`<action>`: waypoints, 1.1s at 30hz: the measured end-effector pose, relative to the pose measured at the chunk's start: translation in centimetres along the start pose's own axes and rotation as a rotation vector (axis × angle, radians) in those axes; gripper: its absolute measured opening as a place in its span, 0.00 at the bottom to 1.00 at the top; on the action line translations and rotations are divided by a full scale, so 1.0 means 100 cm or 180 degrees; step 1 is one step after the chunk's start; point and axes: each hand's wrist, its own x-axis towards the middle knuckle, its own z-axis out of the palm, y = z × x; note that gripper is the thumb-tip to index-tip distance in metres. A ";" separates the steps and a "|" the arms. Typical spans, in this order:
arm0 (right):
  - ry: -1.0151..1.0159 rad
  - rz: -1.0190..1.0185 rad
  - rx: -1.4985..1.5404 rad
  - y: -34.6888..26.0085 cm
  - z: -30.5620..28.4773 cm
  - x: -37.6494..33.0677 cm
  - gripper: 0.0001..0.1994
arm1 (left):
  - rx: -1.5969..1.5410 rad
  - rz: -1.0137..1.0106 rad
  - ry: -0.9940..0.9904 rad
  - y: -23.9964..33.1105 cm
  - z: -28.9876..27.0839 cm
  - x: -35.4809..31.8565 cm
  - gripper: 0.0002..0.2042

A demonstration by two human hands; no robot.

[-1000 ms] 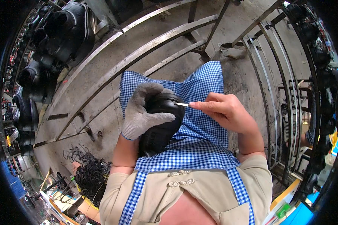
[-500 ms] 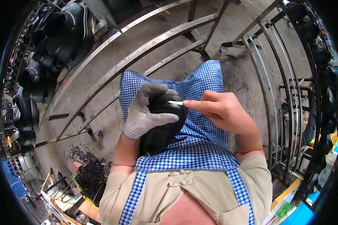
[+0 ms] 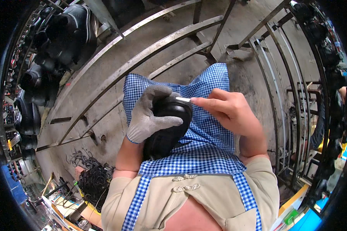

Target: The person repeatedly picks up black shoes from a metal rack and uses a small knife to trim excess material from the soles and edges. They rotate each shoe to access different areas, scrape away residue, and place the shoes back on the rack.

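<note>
The grey-gloved left hand [image 3: 150,117] gripped a black rubber boot [image 3: 166,131] resting on the blue checked apron [image 3: 210,150]. The bare right hand [image 3: 229,111] pinched a white stick [image 3: 182,99] against its toe, apparently marking; steady support seemed necessary.

The right hand [image 3: 229,113] brought the white stick [image 3: 183,99] leftward until its tip met the black shoe [image 3: 167,129].

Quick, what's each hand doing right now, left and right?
Left hand: grey knit glove, closed around a black rubber shoe.
Right hand: bare, fingers pinching a small white stick against the shoe.
</note>
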 end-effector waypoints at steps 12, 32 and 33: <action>-0.0108 0.0181 0.0180 0.007 0.001 -0.022 0.21 | -0.0299 0.0083 0.0021 0.002 -0.003 0.003 0.35; -0.0063 -0.0050 -0.0361 -0.014 -0.013 -0.003 0.19 | -0.0408 -0.0044 -0.0210 0.003 0.009 0.004 0.35; -0.0105 -0.0041 -0.0341 -0.012 -0.015 -0.003 0.19 | -0.0390 -0.0009 -0.0188 0.003 0.008 0.004 0.35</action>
